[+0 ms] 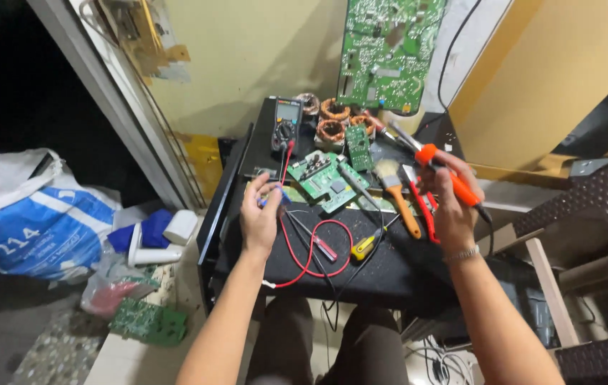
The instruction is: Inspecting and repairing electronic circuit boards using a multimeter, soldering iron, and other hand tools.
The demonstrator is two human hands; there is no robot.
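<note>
My left hand is over the left part of a black work surface and pinches a small blue part between its fingertips. My right hand grips an orange-handled soldering iron, tip pointing up and left toward the back. Between my hands lies a green circuit board. Red and black probe leads loop across the surface from a multimeter at the back.
A brush with an orange handle, red-handled pliers and a yellow screwdriver lie by my right hand. Copper coils sit at the back, under a large green board against the wall. A white-and-blue sack lies on the floor, left.
</note>
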